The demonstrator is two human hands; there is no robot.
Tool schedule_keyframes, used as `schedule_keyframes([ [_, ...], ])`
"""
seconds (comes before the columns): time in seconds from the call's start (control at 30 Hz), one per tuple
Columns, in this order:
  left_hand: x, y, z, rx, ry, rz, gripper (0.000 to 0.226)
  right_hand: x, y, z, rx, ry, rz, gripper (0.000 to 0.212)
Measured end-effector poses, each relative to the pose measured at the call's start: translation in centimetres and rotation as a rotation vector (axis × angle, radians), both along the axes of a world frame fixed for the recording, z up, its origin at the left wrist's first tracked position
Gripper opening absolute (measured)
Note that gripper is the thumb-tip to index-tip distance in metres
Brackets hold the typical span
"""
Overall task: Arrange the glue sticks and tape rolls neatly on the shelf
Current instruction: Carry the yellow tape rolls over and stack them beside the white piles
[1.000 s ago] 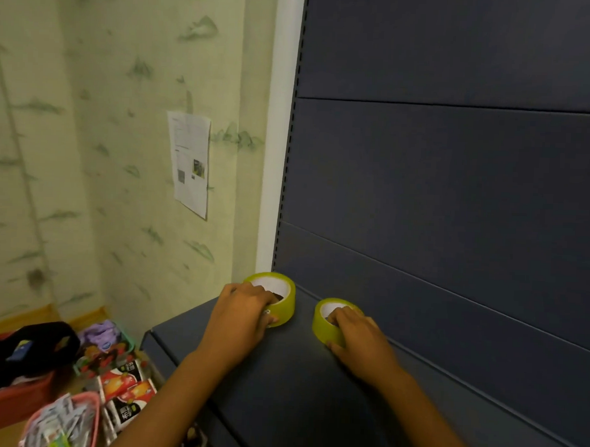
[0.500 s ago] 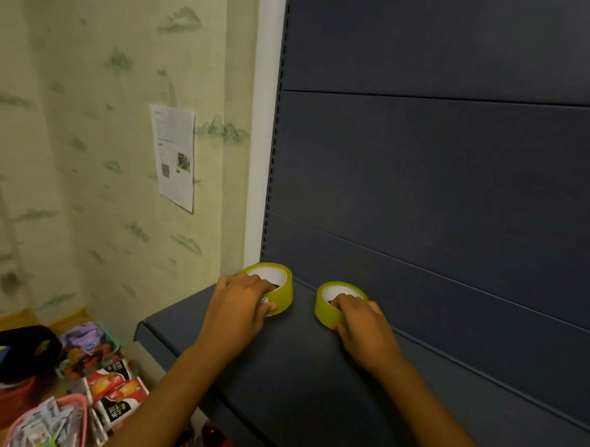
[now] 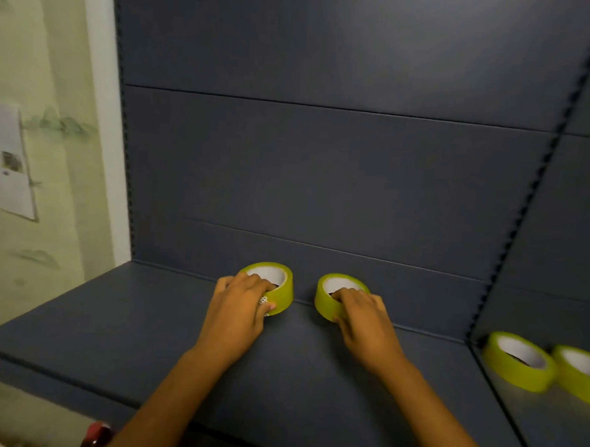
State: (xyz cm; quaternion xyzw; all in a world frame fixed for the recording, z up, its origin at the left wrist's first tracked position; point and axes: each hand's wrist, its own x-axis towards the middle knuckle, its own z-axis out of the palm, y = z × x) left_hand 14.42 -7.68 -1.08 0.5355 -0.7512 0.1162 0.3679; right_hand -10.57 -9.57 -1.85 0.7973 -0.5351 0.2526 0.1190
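— Across the middle and top of the frame, what stands there?
— The dark grey metal back panel (image 3: 322,157) of the shelving, and below it the dark grey flat shelf (image 3: 116,324) running from lower left to lower right.

— What lies beside it?
— At the left edge, pale green patterned wallpaper (image 3: 51,64) with a white printed sheet (image 3: 8,170) stuck on it.

— And the hands?
— At lower centre the person's left hand (image 3: 240,308) grips a yellow-green tape roll (image 3: 281,293), fingers curled over its rim into the white core, thumb on the outer side. Just right of it, the right hand (image 3: 364,316) grips a second yellow-green roll (image 3: 324,301) the same way. Both rolls lie flat at the back of the shelf, near each other yet apart.

— Any others?
— Two more yellow-green rolls, one (image 3: 516,361) beside another (image 3: 579,373), lie flat at the lower right edge.
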Motion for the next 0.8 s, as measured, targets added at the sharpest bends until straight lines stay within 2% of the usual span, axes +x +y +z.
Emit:
schedule_keyframes([
  [0.43,-22.7,7.9,-2.8,-0.009,0.032,-0.331,0.029,-21.8,15.8,-2.3,0.012,0.031,-0.347,0.050],
  [0.8,-34.6,4.5,-3.4,-0.031,0.057,-0.393,0.021,-32.4,16.1,-3.1,-0.085,-0.016,-0.457,0.062],
])
